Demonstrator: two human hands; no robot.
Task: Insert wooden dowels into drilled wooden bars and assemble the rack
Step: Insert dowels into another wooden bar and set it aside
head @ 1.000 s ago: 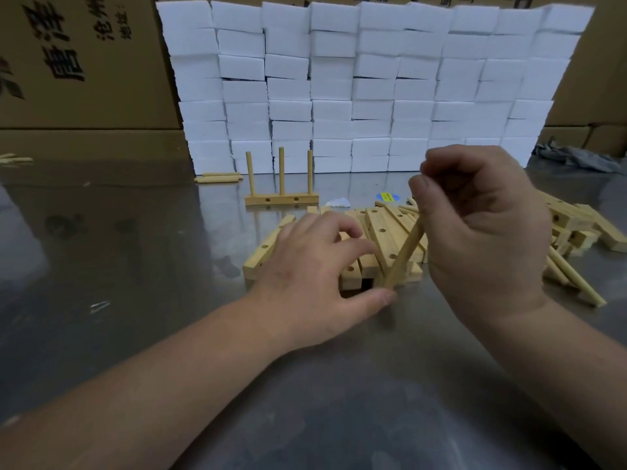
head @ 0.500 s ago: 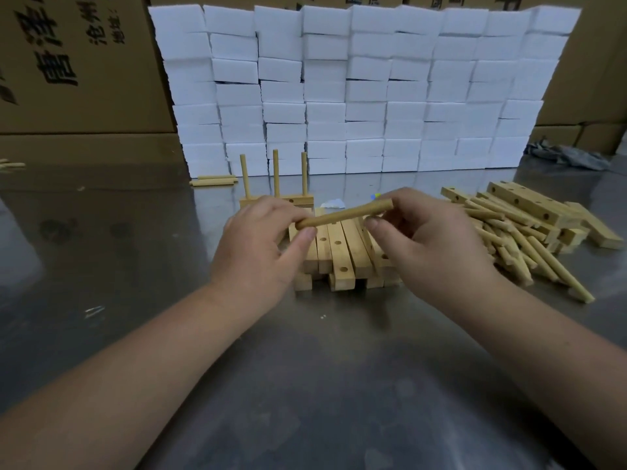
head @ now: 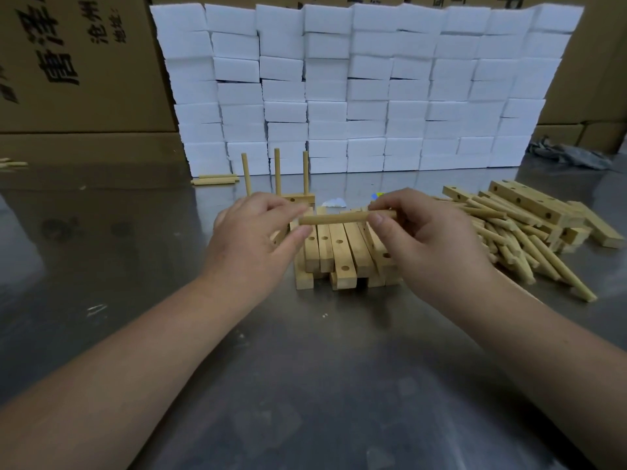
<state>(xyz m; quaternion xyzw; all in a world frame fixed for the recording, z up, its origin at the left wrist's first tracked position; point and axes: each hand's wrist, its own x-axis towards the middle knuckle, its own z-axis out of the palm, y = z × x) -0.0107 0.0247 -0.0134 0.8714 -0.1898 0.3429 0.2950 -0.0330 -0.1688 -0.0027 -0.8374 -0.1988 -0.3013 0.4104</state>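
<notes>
Dowel has swung from a steep tilt to level. Its long axis runs left-right, just above the bar stack. Left hand fingers pinch its left end and right hand fingers grip the right end. Dowel pile crowds the stack's right, and a three-dowel bar stands just behind it.

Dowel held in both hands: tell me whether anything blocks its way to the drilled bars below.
Nothing visible does. The dowel, pinched level between the left hand and right hand, hangs over the drilled bars, whose upward-facing holes lie uncovered.
</notes>
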